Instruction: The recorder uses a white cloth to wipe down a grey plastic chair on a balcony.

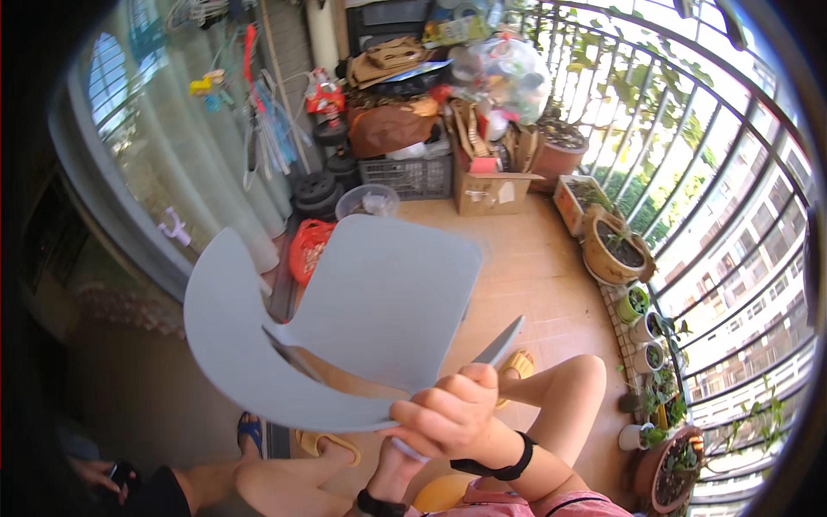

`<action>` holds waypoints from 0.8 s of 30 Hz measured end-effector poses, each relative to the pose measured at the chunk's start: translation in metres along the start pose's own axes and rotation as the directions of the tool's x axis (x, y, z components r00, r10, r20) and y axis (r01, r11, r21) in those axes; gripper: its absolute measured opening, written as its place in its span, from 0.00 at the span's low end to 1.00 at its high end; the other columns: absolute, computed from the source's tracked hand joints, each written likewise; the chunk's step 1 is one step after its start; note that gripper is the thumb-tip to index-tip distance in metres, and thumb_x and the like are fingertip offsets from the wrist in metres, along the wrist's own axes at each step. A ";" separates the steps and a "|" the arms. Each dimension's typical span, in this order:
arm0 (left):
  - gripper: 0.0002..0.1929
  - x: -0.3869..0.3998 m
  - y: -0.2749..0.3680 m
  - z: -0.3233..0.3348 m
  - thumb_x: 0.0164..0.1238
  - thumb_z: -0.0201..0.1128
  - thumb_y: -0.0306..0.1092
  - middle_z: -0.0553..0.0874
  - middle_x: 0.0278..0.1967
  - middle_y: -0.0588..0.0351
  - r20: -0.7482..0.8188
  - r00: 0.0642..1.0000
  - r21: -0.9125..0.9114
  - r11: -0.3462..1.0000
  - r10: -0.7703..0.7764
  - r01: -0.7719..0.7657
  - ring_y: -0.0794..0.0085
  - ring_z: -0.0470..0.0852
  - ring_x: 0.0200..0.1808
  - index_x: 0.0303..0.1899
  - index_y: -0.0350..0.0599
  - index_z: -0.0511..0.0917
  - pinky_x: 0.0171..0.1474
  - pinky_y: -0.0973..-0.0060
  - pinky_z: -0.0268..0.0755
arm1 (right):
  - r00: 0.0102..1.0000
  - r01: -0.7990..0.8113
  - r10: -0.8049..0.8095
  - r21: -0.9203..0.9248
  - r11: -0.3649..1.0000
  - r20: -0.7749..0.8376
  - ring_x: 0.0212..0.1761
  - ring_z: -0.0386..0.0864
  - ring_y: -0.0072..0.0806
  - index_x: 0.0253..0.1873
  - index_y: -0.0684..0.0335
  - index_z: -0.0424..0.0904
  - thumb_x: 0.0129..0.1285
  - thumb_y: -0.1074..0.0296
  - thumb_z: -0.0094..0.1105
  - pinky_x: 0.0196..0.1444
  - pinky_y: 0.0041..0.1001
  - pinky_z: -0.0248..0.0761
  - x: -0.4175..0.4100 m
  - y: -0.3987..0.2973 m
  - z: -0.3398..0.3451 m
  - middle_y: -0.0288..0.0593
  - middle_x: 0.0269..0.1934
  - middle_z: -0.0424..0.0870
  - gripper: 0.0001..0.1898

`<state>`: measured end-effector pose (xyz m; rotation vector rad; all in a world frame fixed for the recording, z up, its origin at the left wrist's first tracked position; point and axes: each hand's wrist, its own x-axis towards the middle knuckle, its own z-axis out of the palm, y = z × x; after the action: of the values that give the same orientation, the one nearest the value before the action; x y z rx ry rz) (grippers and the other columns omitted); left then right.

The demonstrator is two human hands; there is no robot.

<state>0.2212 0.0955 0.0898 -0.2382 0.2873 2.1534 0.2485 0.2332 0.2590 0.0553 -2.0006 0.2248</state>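
A grey plastic chair [387, 291] with a curved backrest is tilted up in front of me, its seat at the middle of the view and its backrest toward the left. One hand, with a black band on its wrist, closes around the chair's lower right edge; I take it as my right hand [449, 410]. Below it, my left hand [395, 462] is mostly hidden behind that hand and the chair, with another black band at its wrist. What its fingers do is not visible. A grey chair leg [501, 339] points up to the right of the hands.
Potted plants [620, 249] line the metal balcony railing [698, 116] at right. A cardboard box [494, 194], a grey crate [407, 178] and a red bag [309, 249] lie beyond the chair. Another person's hand [94, 475] and sandalled foot [249, 434] are at lower left, near a glass door.
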 end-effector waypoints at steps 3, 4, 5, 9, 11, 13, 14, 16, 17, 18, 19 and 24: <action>0.18 0.011 0.004 0.016 0.76 0.41 0.43 0.75 0.57 0.54 0.042 0.988 0.176 0.972 0.149 -0.154 0.64 0.74 0.59 0.57 0.44 0.70 0.63 0.63 0.65 | 0.999 0.011 -0.011 -0.003 1.000 -0.048 0.21 0.60 0.21 0.32 0.46 0.77 0.47 0.53 0.66 0.31 0.23 0.51 -0.002 0.004 0.003 0.26 0.22 0.63 0.10; 0.19 0.010 0.009 0.015 0.75 0.41 0.44 0.74 0.59 0.56 0.104 0.936 0.301 0.887 0.335 -0.351 0.64 0.72 0.61 0.58 0.44 0.70 0.66 0.60 0.61 | 0.998 0.021 -0.021 0.010 1.000 -0.066 0.22 0.60 0.20 0.32 0.46 0.78 0.48 0.52 0.66 0.32 0.24 0.49 -0.003 0.004 0.005 0.24 0.22 0.65 0.10; 0.19 0.015 0.012 0.015 0.75 0.41 0.44 0.74 0.59 0.56 0.107 0.943 0.303 0.893 0.316 -0.333 0.64 0.72 0.61 0.58 0.44 0.70 0.66 0.60 0.61 | 0.996 0.032 -0.030 0.023 0.999 -0.082 0.22 0.61 0.20 0.32 0.47 0.79 0.49 0.51 0.65 0.32 0.25 0.48 -0.004 0.003 0.006 0.23 0.22 0.67 0.10; 0.19 0.054 0.024 0.019 0.75 0.42 0.44 0.74 0.59 0.57 0.595 0.752 0.803 -0.253 0.284 -0.540 0.65 0.71 0.63 0.58 0.45 0.71 0.68 0.57 0.55 | 0.993 0.017 -0.009 0.059 0.998 -0.121 0.22 0.60 0.20 0.32 0.46 0.79 0.49 0.50 0.66 0.32 0.24 0.47 -0.004 -0.001 0.011 0.23 0.23 0.66 0.10; 0.19 0.071 0.029 0.015 0.74 0.42 0.44 0.74 0.60 0.57 0.715 0.698 0.434 -0.804 0.034 -0.406 0.65 0.71 0.64 0.57 0.46 0.71 0.70 0.56 0.52 | 0.995 0.015 -0.009 0.062 0.998 -0.099 0.22 0.60 0.20 0.32 0.46 0.79 0.49 0.50 0.66 0.31 0.24 0.48 -0.004 0.000 0.009 0.23 0.23 0.66 0.11; 0.17 0.076 0.037 0.012 0.72 0.46 0.41 0.76 0.59 0.59 0.717 0.696 0.471 -0.764 0.041 -0.441 0.65 0.69 0.66 0.56 0.49 0.73 0.71 0.54 0.48 | 0.997 0.013 -0.007 0.068 0.998 -0.083 0.22 0.60 0.20 0.33 0.46 0.79 0.49 0.50 0.66 0.31 0.24 0.48 -0.004 0.001 0.008 0.23 0.23 0.66 0.11; 0.15 0.079 0.047 0.012 0.71 0.49 0.37 0.77 0.58 0.59 0.728 0.685 0.368 -0.841 -0.005 -0.397 0.65 0.70 0.65 0.55 0.49 0.73 0.71 0.53 0.48 | 0.996 0.027 -0.023 0.055 0.998 -0.083 0.22 0.60 0.20 0.33 0.46 0.79 0.49 0.50 0.66 0.31 0.24 0.48 -0.004 0.003 0.009 0.23 0.22 0.66 0.11; 0.14 0.082 0.072 0.008 0.69 0.51 0.33 0.78 0.57 0.59 0.731 0.681 0.261 -0.904 -0.044 -0.338 0.64 0.70 0.65 0.54 0.49 0.74 0.71 0.53 0.48 | 0.996 0.043 -0.038 0.051 0.998 -0.081 0.22 0.60 0.20 0.33 0.46 0.79 0.49 0.49 0.66 0.31 0.24 0.48 -0.003 0.003 0.007 0.24 0.22 0.65 0.12; 0.15 0.088 0.089 0.001 0.67 0.53 0.30 0.79 0.56 0.58 0.753 0.653 0.330 -0.904 0.079 -0.272 0.63 0.70 0.65 0.54 0.48 0.74 0.71 0.53 0.48 | 0.997 0.044 -0.041 0.041 0.998 -0.062 0.21 0.60 0.21 0.33 0.47 0.79 0.48 0.49 0.66 0.31 0.25 0.48 -0.003 0.003 0.006 0.24 0.21 0.65 0.12; 0.16 0.091 0.109 -0.008 0.65 0.54 0.26 0.79 0.56 0.58 0.763 0.614 0.398 -0.896 0.204 -0.196 0.63 0.71 0.65 0.54 0.47 0.75 0.71 0.52 0.48 | 0.998 0.045 -0.043 0.044 0.998 -0.047 0.21 0.60 0.21 0.33 0.47 0.79 0.48 0.49 0.66 0.31 0.25 0.48 -0.003 0.002 0.007 0.24 0.21 0.65 0.12; 0.16 0.097 0.126 -0.015 0.65 0.54 0.26 0.79 0.56 0.58 0.758 0.614 0.394 -0.904 0.218 -0.166 0.63 0.71 0.65 0.54 0.47 0.75 0.71 0.52 0.48 | 0.998 0.047 -0.043 0.075 0.996 -0.054 0.21 0.60 0.21 0.33 0.47 0.79 0.48 0.49 0.66 0.31 0.25 0.48 -0.001 0.001 0.007 0.24 0.21 0.65 0.12; 0.15 0.120 0.146 -0.029 0.64 0.53 0.22 0.79 0.54 0.51 0.705 0.485 0.655 -0.737 0.518 -0.165 0.55 0.71 0.63 0.52 0.42 0.74 0.69 0.52 0.53 | 1.000 -0.001 0.001 0.039 0.999 -0.003 0.22 0.60 0.23 0.31 0.47 0.78 0.47 0.51 0.67 0.33 0.26 0.49 0.001 -0.002 0.000 0.27 0.20 0.61 0.11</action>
<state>0.0350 0.1006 0.0459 1.0585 3.0292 1.5562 0.2480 0.2314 0.2601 0.0791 -1.9933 0.2648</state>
